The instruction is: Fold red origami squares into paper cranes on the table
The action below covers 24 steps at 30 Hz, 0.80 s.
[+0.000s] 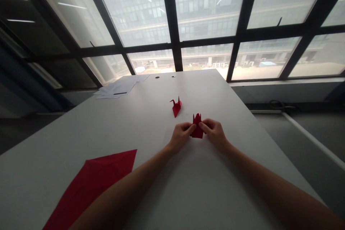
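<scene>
1. Centrally, just right of the middle of the frame, a small folded red paper piece (197, 126) sits on the white table (81, 133), its upper points standing up between the two hands.
2. The left hand (182, 136) comes in from the lower left and closes its fingertips on the left edge of the folded red paper piece; the fingers are curled in tight, pinching the paper.
3. The right hand (215, 133) comes in from the lower right and pinches the right edge of the same piece, thumb and forefinger drawn together on the paper.
4. Both forearms stretch across the lower half of the frame, meeting at the paper.
5. Just above and left of the hands, near but apart from them, a finished red paper crane (176, 106) stands on the table.
6. At the lower left of the frame a large flat red paper sheet (91, 187) lies on the table, partly covered by the left forearm.
7. At the upper left of the table, near its far edge, a loose stack of white papers (118, 88) lies well apart from the hands.
8. Beyond the table, large windows with dark frames (172, 21) fill the upper half of the frame.
</scene>
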Available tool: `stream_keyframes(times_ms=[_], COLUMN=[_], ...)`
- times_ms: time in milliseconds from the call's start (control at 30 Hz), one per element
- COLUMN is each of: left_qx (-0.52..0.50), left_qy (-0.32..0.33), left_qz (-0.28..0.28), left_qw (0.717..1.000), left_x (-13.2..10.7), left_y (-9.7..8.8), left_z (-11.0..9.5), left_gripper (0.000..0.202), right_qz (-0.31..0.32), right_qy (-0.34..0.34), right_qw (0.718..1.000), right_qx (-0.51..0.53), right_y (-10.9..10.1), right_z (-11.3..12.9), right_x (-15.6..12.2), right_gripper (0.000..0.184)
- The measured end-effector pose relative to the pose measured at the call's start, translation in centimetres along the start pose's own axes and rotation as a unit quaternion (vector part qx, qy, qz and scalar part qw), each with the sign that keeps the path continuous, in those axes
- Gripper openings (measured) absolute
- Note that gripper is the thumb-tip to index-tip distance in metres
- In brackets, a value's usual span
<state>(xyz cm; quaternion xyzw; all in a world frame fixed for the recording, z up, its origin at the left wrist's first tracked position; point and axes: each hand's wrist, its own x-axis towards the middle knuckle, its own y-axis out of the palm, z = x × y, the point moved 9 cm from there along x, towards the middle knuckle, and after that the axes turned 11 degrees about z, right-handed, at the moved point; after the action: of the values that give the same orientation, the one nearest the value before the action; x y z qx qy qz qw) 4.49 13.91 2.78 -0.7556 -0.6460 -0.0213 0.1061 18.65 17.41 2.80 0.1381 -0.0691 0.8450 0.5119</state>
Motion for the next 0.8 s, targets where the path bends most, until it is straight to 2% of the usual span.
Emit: stream_keyframes(times_ms=[267, 333, 433, 533, 600, 667, 800], left_qx=[-0.005, 0.006, 0.075, 0.182, 0.206, 0.181, 0.083], left_qy=[0.011, 0.023, 0.072, 0.125, 0.139, 0.13, 0.084], left_qz=[-0.009, -0.026, -0.075, -0.068, -0.048, -0.037, -0.033], left_qw=[1.0, 0.999, 0.992, 0.973, 0.967, 0.974, 0.992], left_x=[0.1, 0.0, -0.6, -1.1, -1.3, -1.2, -0.6], left_y=[-0.1, -0.3, -0.6, 0.5, 1.3, 1.6, 0.9], left_z=[0.3, 0.1, -1.3, -3.0, -3.5, -3.2, -1.7], left_gripper=[0.037, 0.032, 0.027, 0.02, 0.027, 0.038, 0.029], right_qz=[0.008, -0.003, -0.055, -0.075, -0.055, -0.02, 0.03], right_qy=[-0.002, 0.001, 0.011, 0.017, 0.013, 0.001, -0.029], right_qw=[1.0, 1.0, 0.998, 0.997, 0.998, 0.999, 0.999], right_qx=[0.008, 0.006, 0.003, 0.01, 0.02, 0.025, 0.006], right_y=[0.2, 0.0, -0.8, -1.1, -0.8, -0.3, 0.6], right_z=[0.3, 0.3, 0.1, -0.1, -0.1, 0.1, 0.6], right_x=[-0.1, -0.2, -0.3, -0.4, -0.2, 0.0, 0.1], right_gripper=[0.027, 0.027, 0.028, 0.028, 0.028, 0.029, 0.031])
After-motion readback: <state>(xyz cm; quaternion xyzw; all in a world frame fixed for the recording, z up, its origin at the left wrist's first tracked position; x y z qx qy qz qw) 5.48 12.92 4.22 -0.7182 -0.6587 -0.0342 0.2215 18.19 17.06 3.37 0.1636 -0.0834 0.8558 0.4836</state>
